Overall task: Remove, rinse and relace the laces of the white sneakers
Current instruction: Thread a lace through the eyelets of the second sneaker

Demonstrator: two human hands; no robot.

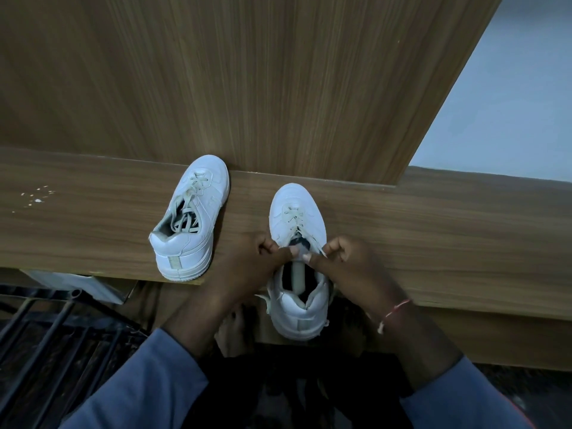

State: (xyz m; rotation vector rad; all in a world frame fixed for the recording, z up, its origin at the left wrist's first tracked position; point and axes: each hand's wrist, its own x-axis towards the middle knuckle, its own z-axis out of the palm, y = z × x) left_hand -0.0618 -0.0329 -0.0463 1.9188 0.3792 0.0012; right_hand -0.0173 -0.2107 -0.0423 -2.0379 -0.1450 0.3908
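— What are the shoes like?

— Two white low-top sneakers, smooth and leather-like, with thick flat soles and rounded toes. Both stand upright on a wood-grain bench, toes pointing away from the person.

— Where exactly?

— The left sneaker sits at a slight angle. Its toe touches the upright wooden panel behind the bench, and its heel reaches the front edge. Its flat, off-white lace is threaded all the way but loose. The right sneaker stands apart from it, closer to the person.

— And the hands?

— Both are on the right sneaker, at its open throat. The left hand is clenched, its thumb pressed onto the grey tongue. The right hand is curled too and pinches the shoe's edge opposite. I cannot tell whether either pinch also holds lace. The right sneaker's lace crosses only the lowest eyelets, near the toe.

— What hides things?

— The thumbs and knuckles cover the middle eyelets.

— Anything else around?

— Blue sleeves, and a red-and-white thread on the right wrist. There are black metal bars below the bench on the left, white specks on the benchtop and a pale wall to the right of the panel.
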